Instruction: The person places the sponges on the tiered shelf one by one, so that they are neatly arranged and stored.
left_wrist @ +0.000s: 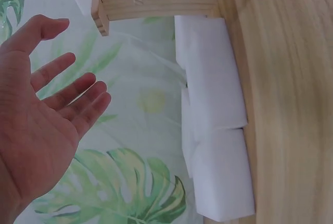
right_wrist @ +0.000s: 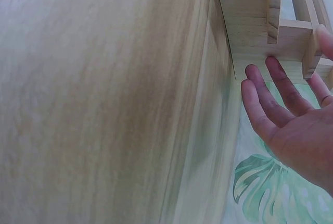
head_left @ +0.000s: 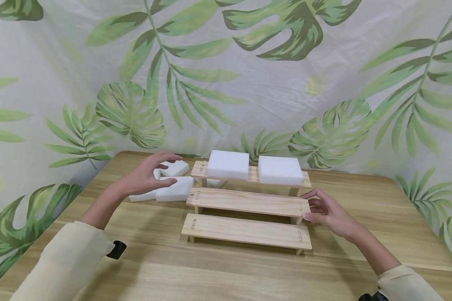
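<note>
A three-step wooden display stand [head_left: 248, 202] stands on the table. Two white foam blocks [head_left: 229, 164] sit side by side on its top step. My right hand [head_left: 329, 213] pinches the right end of the middle step, thumb in front and index finger behind; in the right wrist view its other fingers [right_wrist: 283, 86] extend beside the stand's side. My left hand [head_left: 145, 175] hovers with thumb and fingers spread, holding nothing, over several more white foam blocks [head_left: 175, 189] left of the stand. Those blocks [left_wrist: 216, 73] lie close together in the left wrist view.
The wooden table [head_left: 181, 276] reaches back to a leaf-patterned cloth [head_left: 271, 96] hanging behind it. The stand's middle step [head_left: 245, 200] and bottom step [head_left: 245, 230] carry no blocks. A black wrist device [head_left: 116, 250] shows at the left sleeve.
</note>
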Tool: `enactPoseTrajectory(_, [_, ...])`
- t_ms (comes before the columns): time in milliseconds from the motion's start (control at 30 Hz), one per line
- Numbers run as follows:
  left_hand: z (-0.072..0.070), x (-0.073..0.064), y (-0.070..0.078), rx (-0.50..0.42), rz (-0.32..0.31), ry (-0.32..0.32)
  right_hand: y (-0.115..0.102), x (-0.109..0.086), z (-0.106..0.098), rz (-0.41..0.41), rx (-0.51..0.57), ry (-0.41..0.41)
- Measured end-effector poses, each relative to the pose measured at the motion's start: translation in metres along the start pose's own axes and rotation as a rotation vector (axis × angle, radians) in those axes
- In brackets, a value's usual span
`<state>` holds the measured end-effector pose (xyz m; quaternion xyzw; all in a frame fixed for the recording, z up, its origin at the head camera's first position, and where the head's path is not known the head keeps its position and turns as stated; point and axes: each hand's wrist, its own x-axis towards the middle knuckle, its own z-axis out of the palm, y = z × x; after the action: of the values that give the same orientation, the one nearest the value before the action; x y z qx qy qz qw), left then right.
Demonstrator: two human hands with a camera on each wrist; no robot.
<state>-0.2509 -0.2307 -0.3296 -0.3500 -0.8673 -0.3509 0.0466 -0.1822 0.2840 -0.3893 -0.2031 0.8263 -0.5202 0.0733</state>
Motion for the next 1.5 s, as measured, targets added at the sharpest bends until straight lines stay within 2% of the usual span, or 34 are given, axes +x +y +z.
enactPoseTrajectory(267, [0.005, -0.012, -0.015, 0.023, -0.024, -0.017, 0.000, 0.000, 0.000, 0.020, 0.005, -0.004])
enactPoseTrajectory(700, [0.012, -0.027, -0.040, 0.097, -0.111, -0.033, 0.002, -0.002, 0.000, 0.004, 0.007, 0.000])
enactPoseTrajectory(967, [0.016, -0.025, -0.047, 0.073, -0.166, -0.077, 0.002, -0.001, 0.000, 0.005, 0.010, -0.002])
enactPoseTrajectory(1367, [0.020, -0.025, -0.053, 0.125, -0.144, -0.084, -0.002, 0.000, -0.001, 0.008, 0.013, -0.006])
enactPoseTrajectory(1500, [0.021, -0.024, -0.052, 0.175, -0.166, -0.098, -0.001, 0.000, 0.000, 0.017, 0.014, -0.004])
